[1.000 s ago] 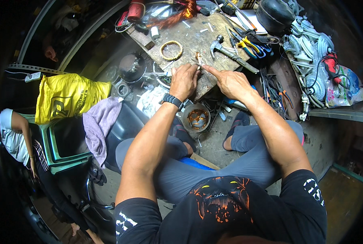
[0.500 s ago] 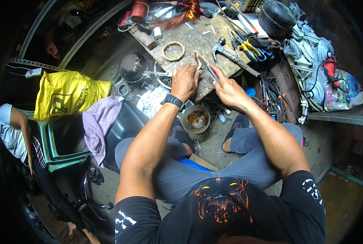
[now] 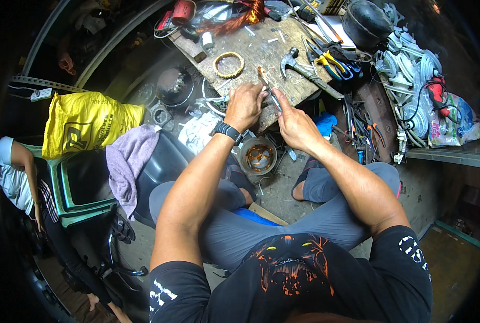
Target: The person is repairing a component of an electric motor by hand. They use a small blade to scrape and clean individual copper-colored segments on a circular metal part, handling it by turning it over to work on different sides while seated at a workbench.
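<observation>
Over the near edge of the worn wooden board (image 3: 251, 51), my two hands are close together. My left hand (image 3: 244, 107), with a dark watch on its wrist, pinches a thin whitish strip with an orange-brown end (image 3: 260, 71). My right hand (image 3: 298, 126) is closed around a narrow knife (image 3: 274, 98), its metal blade lying against the strip by my left fingertips. Exactly where blade and strip meet is too small to tell. A ring of yellowish tape (image 3: 228, 65) lies beyond my left hand. Past my right hand is a hammer (image 3: 307, 74).
Pliers (image 3: 331, 63) and copper wire (image 3: 240, 22) lie at the board's far side. Below my hands stands a round container (image 3: 259, 156) with coppery scraps. White fan-like parts (image 3: 412, 70) crowd the right. Left are a yellow sack (image 3: 89, 121), a green chair (image 3: 68, 196) and another person (image 3: 19, 177).
My right hand has drawn slightly left and nearer to me with the knife, its blade now lower against the strip. My left hand keeps its pinch. The whole view has shifted a little.
</observation>
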`<state>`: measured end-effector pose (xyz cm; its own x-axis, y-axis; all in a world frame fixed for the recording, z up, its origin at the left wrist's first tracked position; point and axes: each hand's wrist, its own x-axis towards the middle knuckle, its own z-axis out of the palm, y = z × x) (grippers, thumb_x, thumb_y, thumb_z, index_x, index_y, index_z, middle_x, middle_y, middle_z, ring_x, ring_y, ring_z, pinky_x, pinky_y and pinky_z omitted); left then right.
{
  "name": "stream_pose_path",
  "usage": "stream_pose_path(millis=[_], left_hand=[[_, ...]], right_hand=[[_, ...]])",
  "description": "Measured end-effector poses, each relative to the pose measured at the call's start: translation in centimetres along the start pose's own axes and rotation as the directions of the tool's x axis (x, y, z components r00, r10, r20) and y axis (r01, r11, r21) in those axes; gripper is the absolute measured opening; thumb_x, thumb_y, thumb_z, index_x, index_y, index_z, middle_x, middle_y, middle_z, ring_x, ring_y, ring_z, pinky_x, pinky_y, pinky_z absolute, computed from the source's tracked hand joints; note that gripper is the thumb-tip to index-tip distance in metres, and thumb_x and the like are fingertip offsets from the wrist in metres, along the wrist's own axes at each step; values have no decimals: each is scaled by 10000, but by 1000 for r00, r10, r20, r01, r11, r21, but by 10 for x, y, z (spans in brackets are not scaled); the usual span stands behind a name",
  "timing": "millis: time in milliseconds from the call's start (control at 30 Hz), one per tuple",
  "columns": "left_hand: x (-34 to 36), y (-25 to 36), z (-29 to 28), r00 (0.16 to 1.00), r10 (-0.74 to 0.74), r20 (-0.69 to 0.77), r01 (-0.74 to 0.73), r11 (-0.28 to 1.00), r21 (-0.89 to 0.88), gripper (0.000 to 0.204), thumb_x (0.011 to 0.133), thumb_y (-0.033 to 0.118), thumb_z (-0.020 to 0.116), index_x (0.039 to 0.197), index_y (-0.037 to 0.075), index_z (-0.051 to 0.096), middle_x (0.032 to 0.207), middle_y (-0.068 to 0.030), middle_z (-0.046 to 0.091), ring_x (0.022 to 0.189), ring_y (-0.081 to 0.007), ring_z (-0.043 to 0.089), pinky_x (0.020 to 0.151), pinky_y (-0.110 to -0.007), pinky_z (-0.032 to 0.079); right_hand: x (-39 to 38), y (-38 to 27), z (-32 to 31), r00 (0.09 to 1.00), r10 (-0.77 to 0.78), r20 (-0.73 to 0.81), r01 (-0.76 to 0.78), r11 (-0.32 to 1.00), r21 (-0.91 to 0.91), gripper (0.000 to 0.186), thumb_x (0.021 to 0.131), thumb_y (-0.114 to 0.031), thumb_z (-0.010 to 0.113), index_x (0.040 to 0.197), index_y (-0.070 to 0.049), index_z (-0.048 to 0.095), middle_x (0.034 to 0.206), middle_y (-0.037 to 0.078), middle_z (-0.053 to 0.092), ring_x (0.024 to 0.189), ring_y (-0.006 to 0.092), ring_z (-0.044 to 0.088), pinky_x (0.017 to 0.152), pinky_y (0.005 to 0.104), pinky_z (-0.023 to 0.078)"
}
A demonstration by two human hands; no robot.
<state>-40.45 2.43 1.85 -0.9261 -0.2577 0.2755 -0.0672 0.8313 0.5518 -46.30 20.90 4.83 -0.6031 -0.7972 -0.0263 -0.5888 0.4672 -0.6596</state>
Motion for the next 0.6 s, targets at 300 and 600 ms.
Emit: stream_pose_path(millis=[300,600], left_hand=[[-1,10,3,1000,-29,4,28,999,41,196,965,185,582,962,6,663,918,-202,615,932,-401,605,819,-515,429],[-6,14,10,999,-22,-40,25,995,100,147,938,157,601,965,25,660,905,-180,595,933,-375,596,826,-482,402]], right_hand=[[-10,-19,7,999,37,18,-24,876,-482,722,961,-105,487,1630,-130,214,901,276,617,668,415,699,568,502,572],[2,-20,6,1000,27,12,-17,862,-507,703,963,-137,497,1617,-91,244,858,269,661,649,372,723,540,461,585]])
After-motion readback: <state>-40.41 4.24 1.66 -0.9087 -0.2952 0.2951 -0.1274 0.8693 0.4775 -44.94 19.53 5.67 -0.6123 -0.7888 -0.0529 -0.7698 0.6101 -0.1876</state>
